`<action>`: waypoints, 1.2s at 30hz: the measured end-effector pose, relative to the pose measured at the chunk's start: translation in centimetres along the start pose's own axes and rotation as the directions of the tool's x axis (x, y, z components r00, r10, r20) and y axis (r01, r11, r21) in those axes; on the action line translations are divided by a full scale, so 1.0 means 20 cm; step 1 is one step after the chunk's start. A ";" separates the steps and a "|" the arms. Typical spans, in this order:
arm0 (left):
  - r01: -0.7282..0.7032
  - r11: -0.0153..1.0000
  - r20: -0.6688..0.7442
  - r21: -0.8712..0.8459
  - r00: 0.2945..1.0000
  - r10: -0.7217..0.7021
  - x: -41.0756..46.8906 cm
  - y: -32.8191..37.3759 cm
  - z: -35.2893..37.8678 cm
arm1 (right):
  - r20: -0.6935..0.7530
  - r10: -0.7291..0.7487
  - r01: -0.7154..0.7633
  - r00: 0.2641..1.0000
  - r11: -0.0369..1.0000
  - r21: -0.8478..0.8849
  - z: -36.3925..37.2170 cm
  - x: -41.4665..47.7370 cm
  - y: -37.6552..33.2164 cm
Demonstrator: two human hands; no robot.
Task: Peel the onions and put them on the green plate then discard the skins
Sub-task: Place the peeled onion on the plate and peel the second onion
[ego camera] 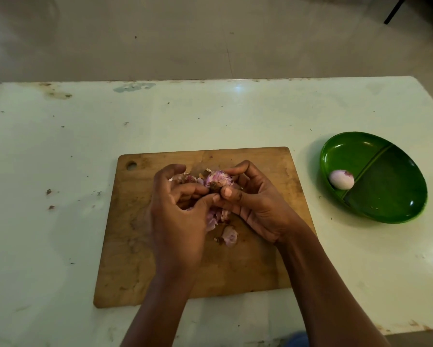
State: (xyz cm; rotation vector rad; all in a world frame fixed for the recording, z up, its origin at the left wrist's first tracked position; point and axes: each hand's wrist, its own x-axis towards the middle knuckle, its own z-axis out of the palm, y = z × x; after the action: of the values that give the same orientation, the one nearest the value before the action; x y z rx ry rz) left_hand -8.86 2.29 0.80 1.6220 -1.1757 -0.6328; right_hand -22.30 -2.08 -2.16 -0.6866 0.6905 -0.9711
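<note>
Over the wooden cutting board (pixel 265 259) my right hand (pixel 255 204) holds a small purple onion (pixel 219 180), fingers curled round it. My left hand (pixel 177 209) pinches the onion's brown root end with thumb and fingertip. Loose purple skins (pixel 229 235) lie on the board under and behind my hands. A second onion or skin heap (pixel 185 177) is partly hidden behind my left hand. One peeled pale onion (pixel 341 179) sits in the left compartment of the green divided plate (pixel 385 196) to the right of the board.
The board lies on a pale, stained table (pixel 60 196) with small skin scraps (pixel 49 192) scattered at the left. The table's far edge borders a tiled floor (pixel 185 46). A dark furniture leg (pixel 393 10) stands at the top right.
</note>
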 end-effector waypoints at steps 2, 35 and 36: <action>0.018 1.000 0.014 0.001 1.000 -0.018 0.00 0.00 -0.01 | 0.009 -0.004 0.004 1.000 1.000 -0.001 0.00 0.00 0.01; -0.021 1.000 0.200 0.021 0.980 0.016 0.04 0.03 -0.03 | -0.037 0.000 -0.002 0.999 0.999 -0.053 0.04 -0.01 -0.02; -0.043 0.999 0.191 0.018 0.981 0.039 0.03 0.04 -0.02 | -0.054 0.008 -0.011 0.999 0.999 -0.041 0.05 -0.01 -0.02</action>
State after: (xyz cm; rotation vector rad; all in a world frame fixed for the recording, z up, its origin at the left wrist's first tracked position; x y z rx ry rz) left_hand -8.58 1.91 1.68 1.5773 -1.3559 -0.7645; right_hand -21.81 -1.83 -1.31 -0.6951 0.7621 -0.9716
